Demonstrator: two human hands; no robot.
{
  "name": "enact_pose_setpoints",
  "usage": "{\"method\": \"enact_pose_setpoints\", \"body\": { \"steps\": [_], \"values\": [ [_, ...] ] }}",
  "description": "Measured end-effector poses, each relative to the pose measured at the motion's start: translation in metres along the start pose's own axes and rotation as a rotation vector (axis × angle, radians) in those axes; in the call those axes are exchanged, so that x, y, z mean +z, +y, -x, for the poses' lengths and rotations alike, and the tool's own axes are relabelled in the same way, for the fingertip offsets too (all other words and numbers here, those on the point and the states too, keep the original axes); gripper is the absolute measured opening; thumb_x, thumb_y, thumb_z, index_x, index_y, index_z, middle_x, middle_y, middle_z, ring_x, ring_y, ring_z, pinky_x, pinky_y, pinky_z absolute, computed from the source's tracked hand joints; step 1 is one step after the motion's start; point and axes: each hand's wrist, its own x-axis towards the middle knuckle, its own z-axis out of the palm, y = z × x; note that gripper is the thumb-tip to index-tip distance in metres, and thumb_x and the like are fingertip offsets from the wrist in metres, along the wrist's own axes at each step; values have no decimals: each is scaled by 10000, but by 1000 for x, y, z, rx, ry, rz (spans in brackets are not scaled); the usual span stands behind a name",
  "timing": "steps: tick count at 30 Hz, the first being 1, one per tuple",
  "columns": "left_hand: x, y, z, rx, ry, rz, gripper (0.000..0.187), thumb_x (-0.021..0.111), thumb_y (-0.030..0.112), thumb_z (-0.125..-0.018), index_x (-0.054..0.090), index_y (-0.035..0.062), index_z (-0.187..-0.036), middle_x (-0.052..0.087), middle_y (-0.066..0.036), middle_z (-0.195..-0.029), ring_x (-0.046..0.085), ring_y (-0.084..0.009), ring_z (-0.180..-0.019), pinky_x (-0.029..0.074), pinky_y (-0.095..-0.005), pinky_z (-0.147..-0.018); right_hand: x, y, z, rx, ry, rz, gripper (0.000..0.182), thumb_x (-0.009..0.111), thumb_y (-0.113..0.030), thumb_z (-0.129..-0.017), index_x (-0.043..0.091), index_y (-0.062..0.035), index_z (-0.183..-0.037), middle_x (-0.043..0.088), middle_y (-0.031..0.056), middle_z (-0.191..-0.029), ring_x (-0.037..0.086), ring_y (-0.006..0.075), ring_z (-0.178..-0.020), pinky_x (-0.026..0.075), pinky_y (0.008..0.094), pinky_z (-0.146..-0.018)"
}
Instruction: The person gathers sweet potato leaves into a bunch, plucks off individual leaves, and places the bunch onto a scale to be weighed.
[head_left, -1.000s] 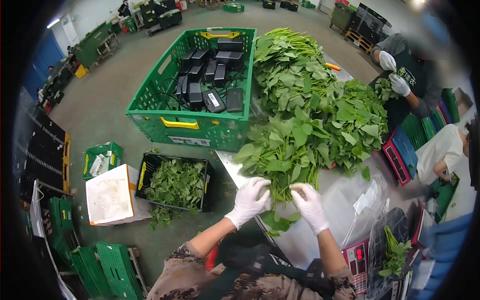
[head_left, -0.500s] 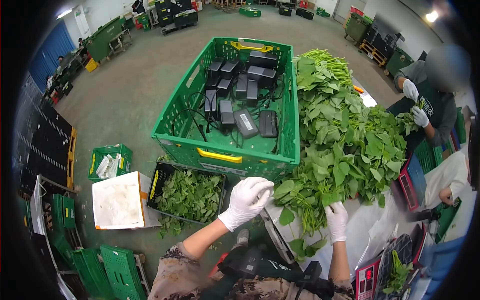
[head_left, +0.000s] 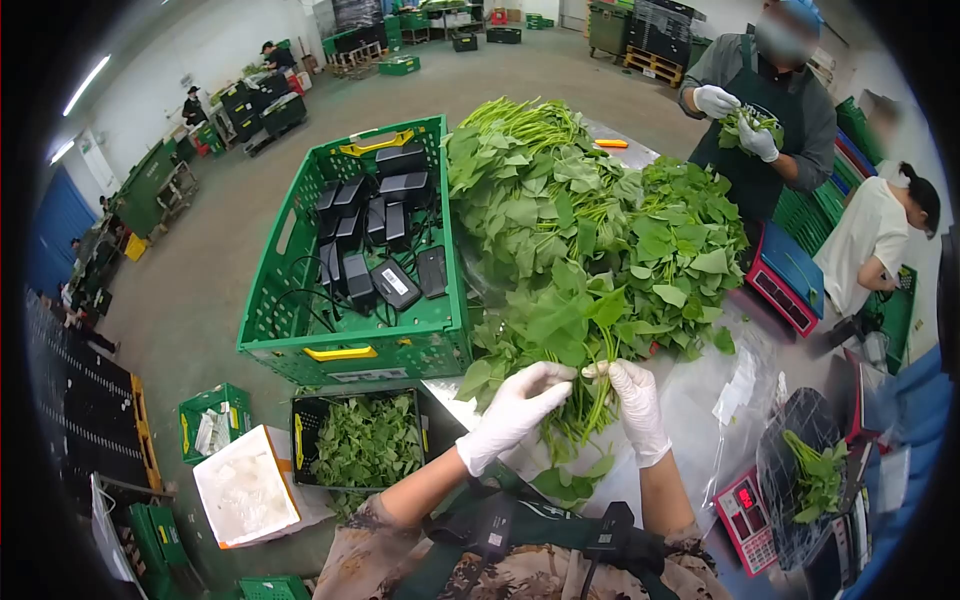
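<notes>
Both my hands wear white gloves and meet low in front of me, over the near end of a large heap of leafy greens [head_left: 560, 220]. My right hand [head_left: 637, 408] is closed, thumb and fingers pinching the thin stems of a sprig of leafy greens [head_left: 598, 385]. From the other side my left hand [head_left: 515, 412] is closed too, its fingertips pressed together at the same stems. More cut stems and leaves hang below, between the hands. Left of the heap stands a green crate [head_left: 350, 353] of black power adapters [head_left: 395, 283] with cables.
A black crate [head_left: 298, 440] of loose leaves stands lower left beside a white foam box [head_left: 245, 490]. A red scale [head_left: 745, 520] and a bunch of greens [head_left: 815, 475] lie at right. Across the table a co-worker [head_left: 770, 110] holds greens; another person [head_left: 875, 235] bends at right.
My left hand has moved right to meet the right hand. My right hand has risen slightly and now holds stems up. The view has turned to the right.
</notes>
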Motion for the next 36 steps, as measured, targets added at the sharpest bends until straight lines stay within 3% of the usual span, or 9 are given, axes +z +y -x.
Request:
{"method": "enact_pose_setpoints", "body": {
  "steps": [6, 9, 14, 17, 27, 28, 31, 33, 36],
  "values": [
    [32, -6, -10, -7, 16, 127, 382, 601, 211, -904, 527, 2, -1216, 600, -55, -1106, 551, -107, -968, 431, -269, -886, 0, 4, 5, 55, -41, -8, 298, 564, -278, -930, 666, -4, -989, 641, 3, -818, 498, 46, -653, 403, 191, -593],
    [24, -11, -16, -116, 25, 208, 346, 595, 210, -908, 559, 11, -1190, 618, -38, -1073, 556, -91, -950, 425, -261, -875, 5, 8, 6, 50, -22, 187, 297, 577, -274, -923, 660, 6, -981, 572, -22, -744, 484, 45, -635, 389, 192, -580],
    [5, -14, -22, -63, 84, 286, 275, 612, 259, -901, 645, 14, -1022, 630, 7, -926, 539, -34, -832, 433, -202, -728, 26, 13, 2, -29, 33, 360, 268, 616, -222, -898, 630, 45, -876, 536, 18, -725, 486, 82, -580, 394, 233, -554],
    [-12, -12, -21, -41, 97, 301, 268, 602, 235, -904, 632, 41, -1087, 641, 16, -976, 558, -51, -889, 425, -226, -815, 45, 15, -1, 3, 54, 349, 267, 610, -223, -900, 632, 40, -862, 548, 23, -732, 495, 82, -583, 392, 240, -556],
    [-44, -2, -14, 43, 88, 368, 253, 550, 206, -931, 632, 28, -1091, 632, 1, -989, 548, -75, -898, 411, -225, -834, 73, 16, -15, -3, 87, 331, 203, 598, -157, -894, 642, 40, -905, 574, 35, -740, 522, 90, -603, 420, 226, -611],
    [-46, 1, -7, 86, 68, 320, 255, 541, 203, -933, 626, 20, -1089, 623, 0, -998, 543, -90, -888, 418, -230, -819, 66, 25, -16, -27, 19, 319, 168, 607, -122, -871, 649, 25, -939, 585, 37, -781, 528, 92, -639, 426, 223, -633],
    [-69, 21, 33, -99, 71, 71, 301, 541, 205, -933, 586, 8, -1157, 623, -29, -1096, 550, -85, -1000, 420, -232, -895, 56, 9, -9, -124, -48, 651, 153, 610, -97, -854, 660, 0, -962, 592, 33, -820, 538, 88, -697, 426, 223, -645],
    [-94, 14, 59, -43, -16, -94, 315, 537, 203, -934, 567, 13, -1183, 619, -29, -1079, 543, -85, -964, 428, -236, -864, 37, 20, -2, -55, 46, 552, 131, 586, -63, -858, 667, -9, -947, 590, 28, -827, 533, 84, -724, 421, 217, -661],
    [-121, 16, 98, -189, 48, -209, 310, 540, 194, -930, 572, 14, -1180, 618, -25, -1014, 532, -88, -897, 438, -249, -812, 14, 41, 7, -8, 203, 434, 113, 587, -66, -865, 661, 2, -916, 583, 29, -801, 529, 81, -705, 420, 212, -654]
  ]
}}
